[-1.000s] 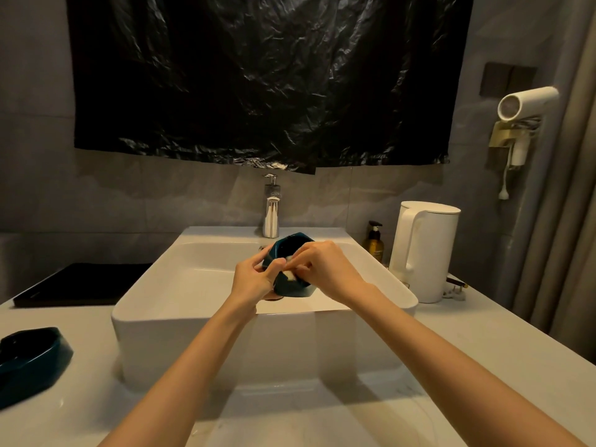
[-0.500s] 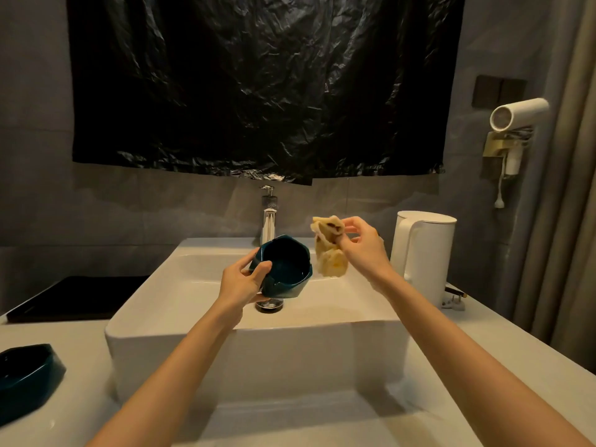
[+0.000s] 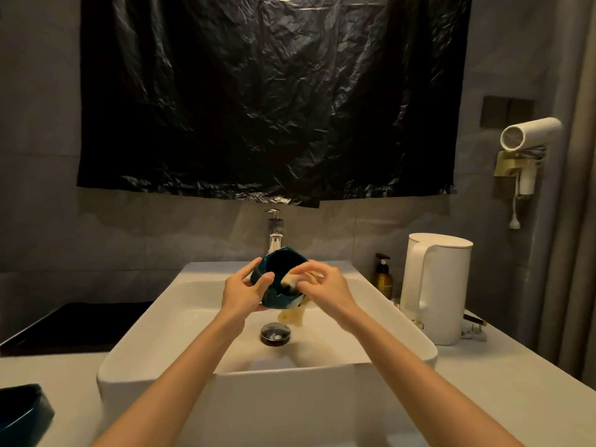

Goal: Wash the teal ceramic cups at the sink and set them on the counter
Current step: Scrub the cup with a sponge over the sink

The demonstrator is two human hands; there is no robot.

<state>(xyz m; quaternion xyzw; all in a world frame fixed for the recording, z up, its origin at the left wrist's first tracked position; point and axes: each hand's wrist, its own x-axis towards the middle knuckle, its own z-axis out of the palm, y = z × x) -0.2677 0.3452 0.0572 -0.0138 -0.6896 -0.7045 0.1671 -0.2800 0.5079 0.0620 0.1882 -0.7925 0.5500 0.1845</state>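
Observation:
My left hand (image 3: 243, 290) grips a teal ceramic cup (image 3: 283, 266) from its left side, above the white basin (image 3: 225, 375), with the cup's mouth tilted toward me. My right hand (image 3: 325, 288) pinches a yellowish cloth (image 3: 292, 282) and presses it onto the cup's right rim; the cloth's tail hangs below the cup. A second teal cup (image 3: 22, 411) sits on the counter at the far left edge, partly cut off by the frame.
The chrome tap (image 3: 275, 233) stands behind the basin, the drain plug (image 3: 275, 332) below my hands. A white kettle (image 3: 435, 285) and an amber pump bottle (image 3: 383, 279) stand on the right counter (image 3: 516, 382). A black tray (image 3: 74, 324) lies to the left.
My right hand, which had lifted the cloth away to the right, has come back to the cup and pressed the cloth onto its rim. The cup tilted slightly.

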